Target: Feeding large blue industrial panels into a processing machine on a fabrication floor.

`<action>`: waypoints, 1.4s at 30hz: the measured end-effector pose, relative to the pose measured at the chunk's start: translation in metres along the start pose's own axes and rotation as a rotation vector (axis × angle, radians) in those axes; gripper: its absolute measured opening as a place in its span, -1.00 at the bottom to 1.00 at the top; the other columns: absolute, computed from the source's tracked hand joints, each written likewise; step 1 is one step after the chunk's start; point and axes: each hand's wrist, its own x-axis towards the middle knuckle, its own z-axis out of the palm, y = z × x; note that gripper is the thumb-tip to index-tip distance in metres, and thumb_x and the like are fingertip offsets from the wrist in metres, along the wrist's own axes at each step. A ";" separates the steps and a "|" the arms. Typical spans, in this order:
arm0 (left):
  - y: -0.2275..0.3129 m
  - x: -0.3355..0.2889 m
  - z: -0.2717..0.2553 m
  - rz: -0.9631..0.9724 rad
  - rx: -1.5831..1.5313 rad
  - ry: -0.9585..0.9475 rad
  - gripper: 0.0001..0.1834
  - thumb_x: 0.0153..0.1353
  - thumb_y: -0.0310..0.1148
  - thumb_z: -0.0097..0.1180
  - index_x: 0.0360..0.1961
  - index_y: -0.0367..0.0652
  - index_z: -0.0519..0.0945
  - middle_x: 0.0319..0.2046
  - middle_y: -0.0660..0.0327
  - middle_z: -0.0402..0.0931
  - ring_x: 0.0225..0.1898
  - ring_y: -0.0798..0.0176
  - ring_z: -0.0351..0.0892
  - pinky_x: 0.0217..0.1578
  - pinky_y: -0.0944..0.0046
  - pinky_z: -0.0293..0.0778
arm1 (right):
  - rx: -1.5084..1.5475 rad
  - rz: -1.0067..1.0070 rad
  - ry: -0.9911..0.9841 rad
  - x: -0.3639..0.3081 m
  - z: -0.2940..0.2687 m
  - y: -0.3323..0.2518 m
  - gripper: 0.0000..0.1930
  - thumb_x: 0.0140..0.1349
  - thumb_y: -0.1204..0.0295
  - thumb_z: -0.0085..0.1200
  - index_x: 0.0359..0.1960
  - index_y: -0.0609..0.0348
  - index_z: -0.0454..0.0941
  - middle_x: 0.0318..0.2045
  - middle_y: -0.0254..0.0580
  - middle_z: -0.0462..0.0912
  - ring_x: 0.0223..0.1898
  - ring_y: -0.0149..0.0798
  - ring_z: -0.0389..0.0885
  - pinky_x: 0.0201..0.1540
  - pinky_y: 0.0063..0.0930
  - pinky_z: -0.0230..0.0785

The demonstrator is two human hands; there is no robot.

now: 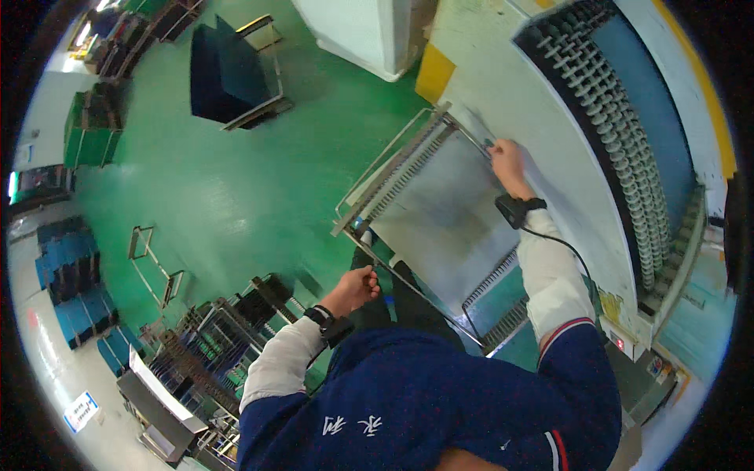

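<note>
In front of me is a metal rack with toothed rails along two sides. A flat grey sheet or panel shows between those rails. My left hand is closed, its fingers curled at the near-left bar of the rack. Across the rack, my right hand is closed at the end of the far-right bar, close to the machine's pale side. The fingertips of both hands are partly hidden. A black band with a small device is on each wrist, and a cable runs from the right one.
A pale machine with rows of rollers stands at the right. Beyond the rack is a white bin. A cart with dark panels is on the green floor. Several metal racks crowd the lower left.
</note>
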 end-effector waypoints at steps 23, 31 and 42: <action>0.138 0.016 0.097 0.960 1.221 0.680 -0.48 -0.06 0.01 0.10 -0.20 -0.19 0.52 -0.20 0.00 0.54 -0.09 -0.05 0.50 -0.10 0.05 0.40 | -0.027 0.638 -0.051 -0.401 -0.096 0.327 -0.40 0.31 0.08 -0.23 0.26 0.24 0.13 0.25 0.01 0.17 0.25 -0.05 0.16 0.25 -0.16 0.05; 0.092 -0.016 0.055 0.912 1.047 0.465 -0.56 -0.08 -0.05 0.11 -0.34 -0.24 0.53 -0.39 -0.01 0.57 -0.29 -0.03 0.57 -0.25 0.10 0.46 | -0.092 0.678 -0.159 -0.366 -0.070 0.279 -0.42 0.30 0.07 -0.23 0.21 0.24 0.17 0.20 0.02 0.20 0.21 -0.04 0.19 0.22 -0.16 0.08; 0.087 -0.103 0.017 1.014 0.947 0.409 -0.65 -0.02 -0.11 0.07 -0.42 -0.23 0.54 -0.49 0.03 0.56 -0.41 0.01 0.57 -0.36 0.10 0.46 | -0.248 0.505 -0.233 -0.269 -0.037 0.159 -0.45 0.30 0.05 -0.22 0.14 0.24 0.22 0.13 0.02 0.25 0.16 -0.03 0.23 0.17 -0.15 0.11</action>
